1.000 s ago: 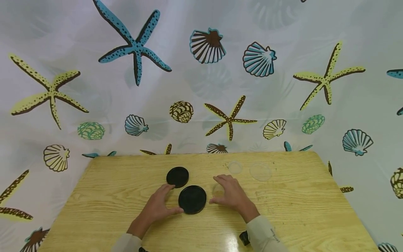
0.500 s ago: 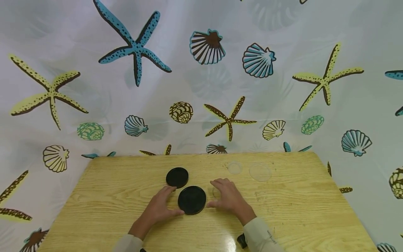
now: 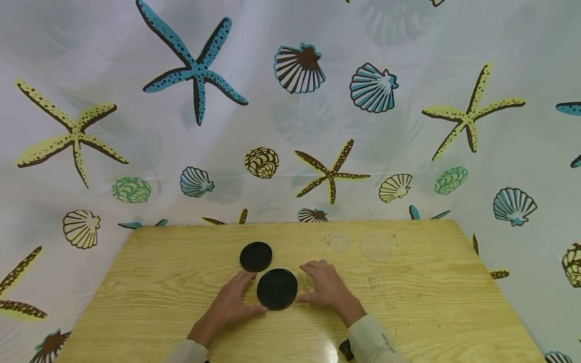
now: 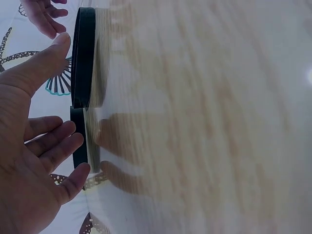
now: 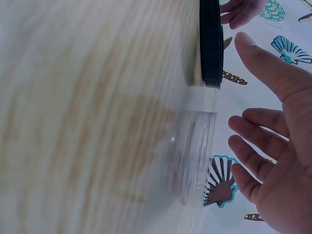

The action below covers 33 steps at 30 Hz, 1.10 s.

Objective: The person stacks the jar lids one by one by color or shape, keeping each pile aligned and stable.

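Observation:
A larger black round shallow lid or dish (image 3: pixel 277 289) lies on the table between my two hands. My left hand (image 3: pixel 230 299) is at its left side, thumb and fingers spread in a wide curve, gripping nothing. My right hand (image 3: pixel 328 287) is held the same way at its right side, thumb tip close to the rim. A smaller black round dish (image 3: pixel 256 256) lies just behind, near the left fingertips. Beside the right fingers stands a clear round shallow dish (image 5: pixel 199 158); my right hand hides most of it in the head view.
Farther back on the right lie a small clear disc (image 3: pixel 338 243) and a larger clear disc (image 3: pixel 375 248). The wood-grain table (image 3: pixel 436 302) ends at a white curtain (image 3: pixel 290 121) printed with shells and starfish. A dark wrist-worn device (image 3: pixel 346 349) shows beside the right sleeve.
My right hand has moved left, from over the clear dish toward the larger black dish. My left hand has shifted slightly right and toward me. The dishes have stayed in place.

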Tool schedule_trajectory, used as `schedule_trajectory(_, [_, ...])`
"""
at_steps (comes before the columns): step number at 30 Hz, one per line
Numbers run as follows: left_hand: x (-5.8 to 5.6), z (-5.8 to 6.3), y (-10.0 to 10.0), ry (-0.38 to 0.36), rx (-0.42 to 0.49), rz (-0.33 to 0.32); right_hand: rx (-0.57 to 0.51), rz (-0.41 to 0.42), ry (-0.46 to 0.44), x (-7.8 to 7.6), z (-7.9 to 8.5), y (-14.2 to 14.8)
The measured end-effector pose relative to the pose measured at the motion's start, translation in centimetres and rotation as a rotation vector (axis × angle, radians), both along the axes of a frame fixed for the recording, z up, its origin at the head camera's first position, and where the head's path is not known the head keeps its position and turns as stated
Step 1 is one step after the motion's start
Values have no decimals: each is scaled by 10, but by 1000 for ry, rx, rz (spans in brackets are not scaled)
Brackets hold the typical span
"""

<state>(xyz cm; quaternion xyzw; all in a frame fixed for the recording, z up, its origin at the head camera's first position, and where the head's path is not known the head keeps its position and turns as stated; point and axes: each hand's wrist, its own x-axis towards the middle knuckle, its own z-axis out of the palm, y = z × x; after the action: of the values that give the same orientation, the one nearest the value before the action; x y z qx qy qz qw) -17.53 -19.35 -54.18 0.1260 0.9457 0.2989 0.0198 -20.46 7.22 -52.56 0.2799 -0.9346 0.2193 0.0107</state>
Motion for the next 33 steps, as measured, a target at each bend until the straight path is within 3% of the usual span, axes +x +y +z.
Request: schedule_trajectory(33, [0, -2, 6, -39, -21, -3, 89, 32, 75, 1, -10, -10])
